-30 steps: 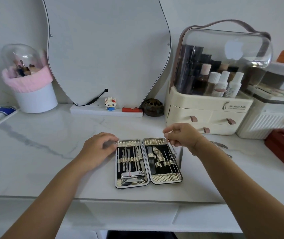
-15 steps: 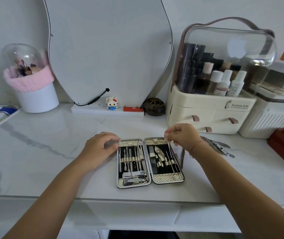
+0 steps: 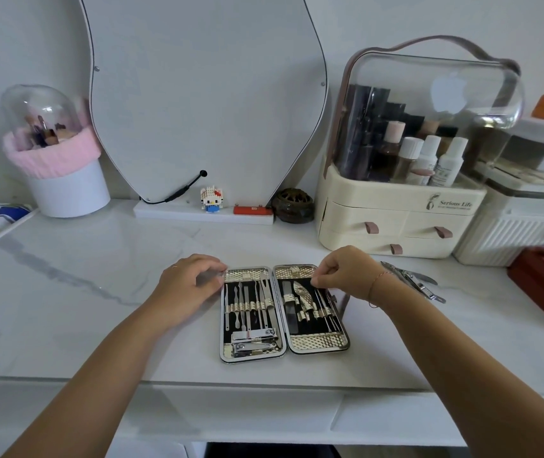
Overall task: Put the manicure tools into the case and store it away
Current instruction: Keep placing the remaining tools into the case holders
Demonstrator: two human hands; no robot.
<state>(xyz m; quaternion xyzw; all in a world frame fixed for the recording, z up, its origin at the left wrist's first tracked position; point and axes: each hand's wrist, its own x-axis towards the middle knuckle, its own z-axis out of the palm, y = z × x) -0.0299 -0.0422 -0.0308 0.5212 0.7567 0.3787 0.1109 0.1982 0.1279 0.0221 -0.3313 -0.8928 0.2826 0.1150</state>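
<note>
The open case (image 3: pixel 318 342) lies on the table (image 3: pixel 98 292). The right hand (image 3: pixel 346 276) pinches a thin tool (image 3: pixel 325 309) inside it. The left hand (image 3: pixel 191 282) curls at its corner, and I cannot tell its grip. The right wrist half hides loose tools (image 3: pixel 411 281).

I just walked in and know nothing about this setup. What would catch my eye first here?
The open manicure case lies at the centre of the marble counter, steel tools strapped in both halves. The left hand rests against its upper left corner and the right hand pinches a thin tool in the right half. Loose nippers lie on the counter just right of that wrist.
</note>
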